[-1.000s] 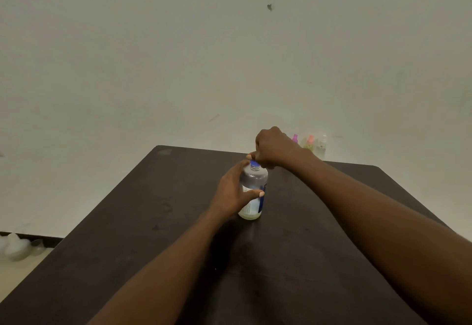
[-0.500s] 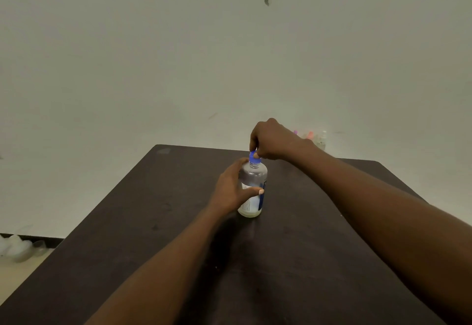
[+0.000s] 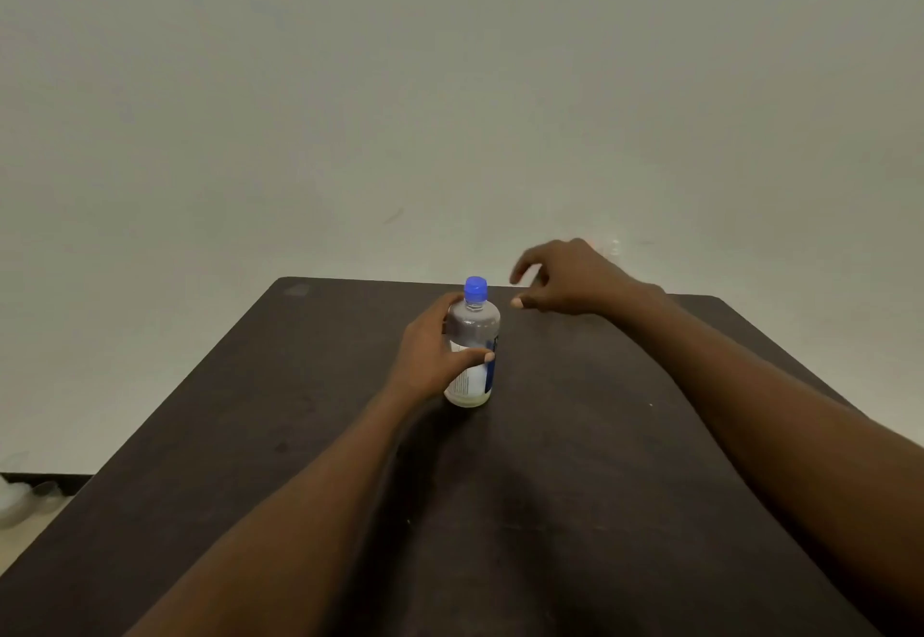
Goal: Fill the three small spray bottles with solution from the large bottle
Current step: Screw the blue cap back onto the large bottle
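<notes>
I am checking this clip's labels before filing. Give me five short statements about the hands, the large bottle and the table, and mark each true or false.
1. The left hand grips the large clear plastic bottle with the white label. True.
2. The bottle's blue screw cap lies on the table. False: it sits on the bottle's neck.
3. The right hand pinches the cap. False: it is off to the bottle's right, fingers spread, holding nothing.
4. The bottle stands upright on the dark brown wooden table. True.
5. The bottle lies on its side near the table's left edge. False: it stands near the middle.
</notes>
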